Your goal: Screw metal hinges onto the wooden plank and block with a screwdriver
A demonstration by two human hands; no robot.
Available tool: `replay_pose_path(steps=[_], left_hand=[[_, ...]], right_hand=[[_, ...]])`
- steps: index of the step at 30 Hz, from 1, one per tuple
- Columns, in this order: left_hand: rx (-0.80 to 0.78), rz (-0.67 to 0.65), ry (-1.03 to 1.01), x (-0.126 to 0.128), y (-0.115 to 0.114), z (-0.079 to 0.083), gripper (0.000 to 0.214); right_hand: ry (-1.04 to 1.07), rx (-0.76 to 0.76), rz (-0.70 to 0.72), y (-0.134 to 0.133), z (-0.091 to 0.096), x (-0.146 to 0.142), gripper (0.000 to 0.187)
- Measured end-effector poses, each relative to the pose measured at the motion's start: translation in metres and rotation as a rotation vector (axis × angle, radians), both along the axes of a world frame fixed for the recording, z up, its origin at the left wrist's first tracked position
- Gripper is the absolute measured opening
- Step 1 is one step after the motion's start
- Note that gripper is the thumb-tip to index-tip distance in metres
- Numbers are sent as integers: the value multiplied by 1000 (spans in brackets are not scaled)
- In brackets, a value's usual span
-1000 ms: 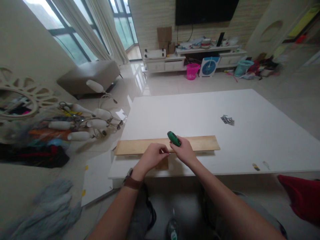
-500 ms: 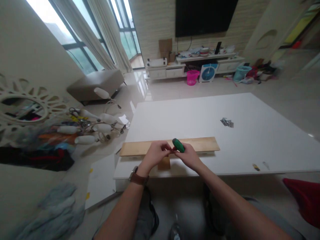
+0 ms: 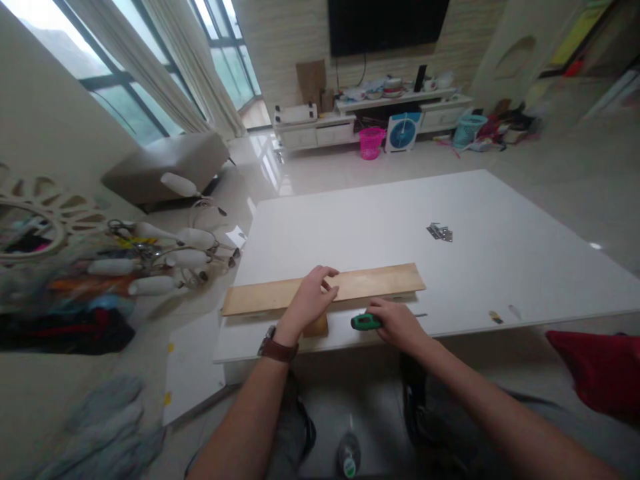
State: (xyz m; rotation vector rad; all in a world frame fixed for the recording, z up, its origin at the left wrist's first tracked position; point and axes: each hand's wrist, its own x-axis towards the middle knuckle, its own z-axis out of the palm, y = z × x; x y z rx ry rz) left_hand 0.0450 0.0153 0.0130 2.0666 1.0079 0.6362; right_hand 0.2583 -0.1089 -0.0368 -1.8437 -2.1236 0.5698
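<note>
A long, light wooden board [image 3: 375, 281] lies near the front edge of the white panel [image 3: 340, 227], raised slightly off it. My left hand [image 3: 313, 297], wearing a wristwatch, is at the middle of the board, with thumb and fingers apart and nothing visible between them. Below that hand, a small brown wooden block [image 3: 316, 327] shows at the board's near side. To the right, my right hand [image 3: 397, 322] is closed around a screwdriver [image 3: 365, 323]. Its green handle points left, and its thin shaft sticks out to the right beyond the hand.
Several metal plates [image 3: 440, 232] lie on the panel's right half. Small bits of hardware [image 3: 495, 317] sit near its front right edge. A white lamp [image 3: 193, 250] with several arms stands on the left. On the floor between my legs is a bottle [image 3: 349, 455].
My hands have parted from where they met over the board. The right hand has moved right and toward me, turning the screwdriver sideways. The left hand's fingers have spread. The view has shifted slightly.
</note>
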Motion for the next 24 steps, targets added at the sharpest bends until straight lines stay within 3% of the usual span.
replay_pose_path(steps=[5,12,24], left_hand=[[74,74,-70,14,0,1,27],[105,148,-154,16,1,6,27],[76,200,-202,-10,2,15,26]], right_hand=[[-150,-64,-22,-15,-4,11,27],[-233,-72,-137,-12,-20,12,25],[-300,-27,-78,4,-51,-8,27]])
